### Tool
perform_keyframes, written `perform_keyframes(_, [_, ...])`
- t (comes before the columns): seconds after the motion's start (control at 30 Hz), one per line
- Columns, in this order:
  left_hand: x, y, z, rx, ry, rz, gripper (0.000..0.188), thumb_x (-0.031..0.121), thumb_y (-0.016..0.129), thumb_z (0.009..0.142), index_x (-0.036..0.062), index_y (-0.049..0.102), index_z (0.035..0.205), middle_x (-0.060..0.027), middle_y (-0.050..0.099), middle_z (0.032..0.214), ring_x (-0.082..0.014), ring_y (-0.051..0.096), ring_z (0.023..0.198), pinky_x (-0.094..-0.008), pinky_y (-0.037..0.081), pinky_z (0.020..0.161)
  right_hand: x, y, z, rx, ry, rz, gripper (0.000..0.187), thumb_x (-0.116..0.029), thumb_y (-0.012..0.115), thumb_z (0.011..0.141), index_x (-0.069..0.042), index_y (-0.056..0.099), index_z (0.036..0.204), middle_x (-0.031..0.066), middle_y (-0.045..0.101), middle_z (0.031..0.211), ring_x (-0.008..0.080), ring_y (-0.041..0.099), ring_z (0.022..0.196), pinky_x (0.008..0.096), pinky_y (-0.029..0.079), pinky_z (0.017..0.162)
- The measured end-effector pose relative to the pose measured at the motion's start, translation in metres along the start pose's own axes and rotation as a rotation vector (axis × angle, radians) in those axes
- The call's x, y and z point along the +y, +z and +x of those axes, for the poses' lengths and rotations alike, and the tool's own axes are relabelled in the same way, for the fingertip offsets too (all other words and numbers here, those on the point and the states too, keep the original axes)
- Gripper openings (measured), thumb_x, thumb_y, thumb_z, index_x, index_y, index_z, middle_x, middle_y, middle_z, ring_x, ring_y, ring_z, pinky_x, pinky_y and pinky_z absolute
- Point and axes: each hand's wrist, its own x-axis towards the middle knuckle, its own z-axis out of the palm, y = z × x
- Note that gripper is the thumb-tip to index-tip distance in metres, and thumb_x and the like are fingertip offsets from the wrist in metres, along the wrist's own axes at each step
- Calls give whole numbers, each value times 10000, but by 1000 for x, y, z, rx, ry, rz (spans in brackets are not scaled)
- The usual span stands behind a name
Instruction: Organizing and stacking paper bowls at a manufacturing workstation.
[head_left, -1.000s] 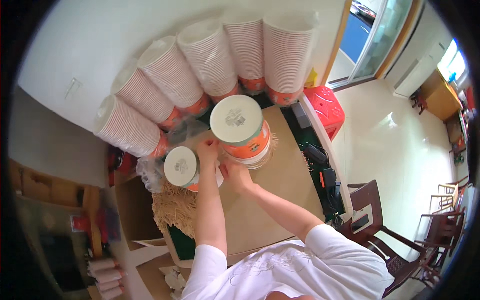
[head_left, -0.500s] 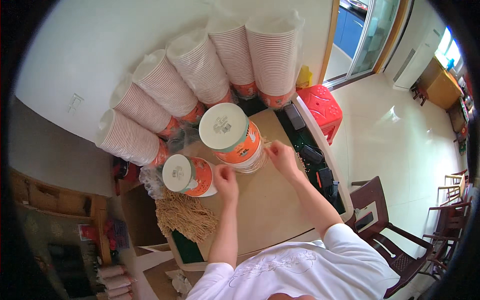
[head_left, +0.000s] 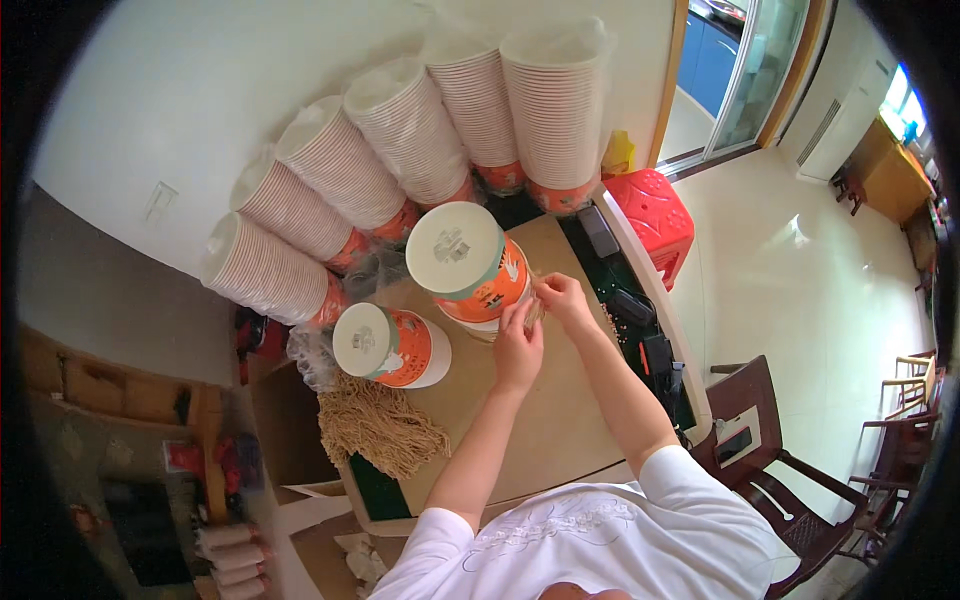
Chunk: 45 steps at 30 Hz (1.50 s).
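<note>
A tall upside-down stack of orange and white paper buckets (head_left: 484, 300) stands on the brown board, its pale round base facing up. Thin tan cords (head_left: 538, 312) run beside the stack's lower right side. My left hand (head_left: 520, 348) is pinched on the cords, close against the stack. Just to its right, my right hand (head_left: 566, 302) also pinches them, fingertips nearly meeting the left ones. How the strands cross between the fingers is too small to see. A shorter upside-down paper bucket stack (head_left: 408, 350) stands to the left, apart from both hands.
Plastic-wrapped stacks of paper buckets (head_left: 555, 110) line the wall behind. A heap of tan cord (head_left: 380, 425) lies at the table's left edge. Dark small items (head_left: 630, 308) lie along the right edge. A red stool (head_left: 650, 215) and a wooden chair (head_left: 750, 430) stand to the right.
My left hand has moved right, from beside the shorter stack to the cords next to my right hand. The right hand stays at the tall stack's right side. The view has shifted slightly.
</note>
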Motion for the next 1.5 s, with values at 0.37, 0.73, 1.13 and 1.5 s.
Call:
perform_keyframes(0.37, [-4,20,28,-18,-18,-83,188,58,497,815,-41,572,956,-172,610,815,-274,587,746,-337,438,665,-20,-14,8,-32,-105,-64,103,-128,586,728,-27,572,748,35,558,638,133,536,586,266,414,510])
perform_keyframes(0.73, [-18,19,25,-40,3,-89,145,78,532,800,-32,609,855,-93,536,589,-121,473,554,-279,394,541,-48,-3,17,73,-643,-550,113,-36,605,655,-10,576,761,124,561,695,254,573,642,320,453,566])
perform_keyframes(1.13, [-23,8,21,-102,-70,-42,148,84,521,762,-9,616,826,-189,582,701,-299,580,645,-354,432,589,-36,-2,33,99,-397,-380,163,-142,627,717,-4,592,796,115,604,712,190,578,649,299,458,597])
perform_keyframes(1.5, [-15,10,21,-48,-1,-67,139,85,530,762,-24,605,807,-185,594,757,-318,583,715,-358,447,637,-46,-3,29,-36,-309,-498,193,-180,638,654,-1,611,721,164,605,670,276,609,661,359,474,600])
